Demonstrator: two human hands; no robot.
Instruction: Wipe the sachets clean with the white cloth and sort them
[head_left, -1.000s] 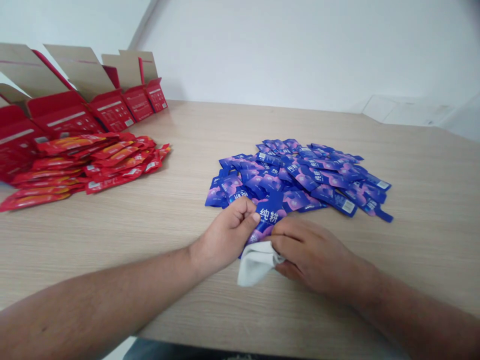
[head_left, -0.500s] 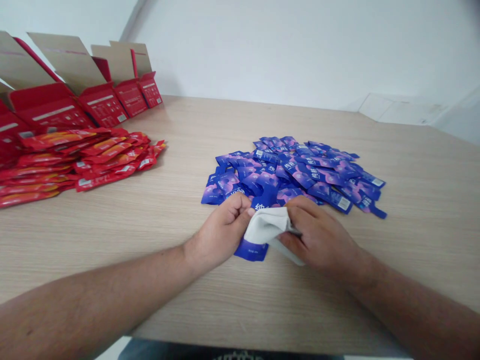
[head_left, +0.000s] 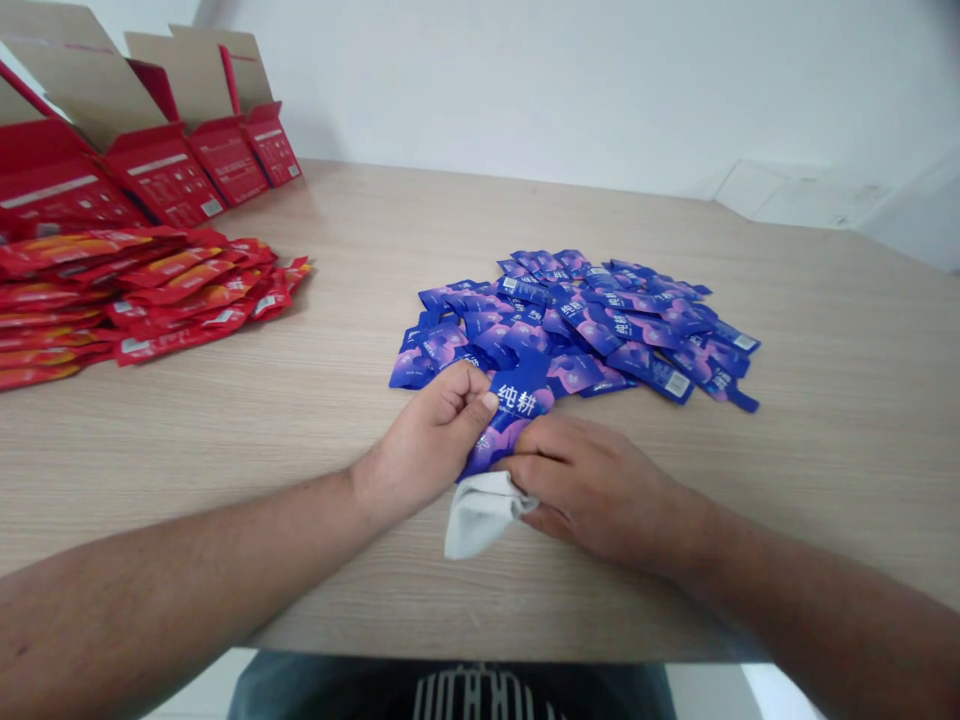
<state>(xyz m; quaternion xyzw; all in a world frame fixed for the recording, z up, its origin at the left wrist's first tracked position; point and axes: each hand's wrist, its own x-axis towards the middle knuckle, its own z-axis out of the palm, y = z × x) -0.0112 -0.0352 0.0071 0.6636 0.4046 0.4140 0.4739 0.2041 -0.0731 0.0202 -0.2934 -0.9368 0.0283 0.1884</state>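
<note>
My left hand [head_left: 439,430] pinches the left edge of a blue and purple pouch [head_left: 517,400] between thumb and fingers. White lettering shows on the pouch's front. My right hand [head_left: 600,490] is closed on a whitish cloth [head_left: 480,512], at the pouch's lower end. The cloth's loose part hangs out to the left of my fingers and covers the bottom of the pouch. Just beyond both hands lies a heap of similar blue and purple pouches [head_left: 592,320], overlapping one another on the table.
Red packets [head_left: 180,290] with orange marks lie stacked on the table [head_left: 360,250] at the left. Behind them stand several red cardboard boxes [head_left: 169,175] with their flaps up. A white wall rises at the back, and the table's front edge is close to my lap.
My right hand has moved the cloth down and left along the pouch, uncovering its lettering and middle. My left hand keeps its pinch. The view has tilted slightly downward.
</note>
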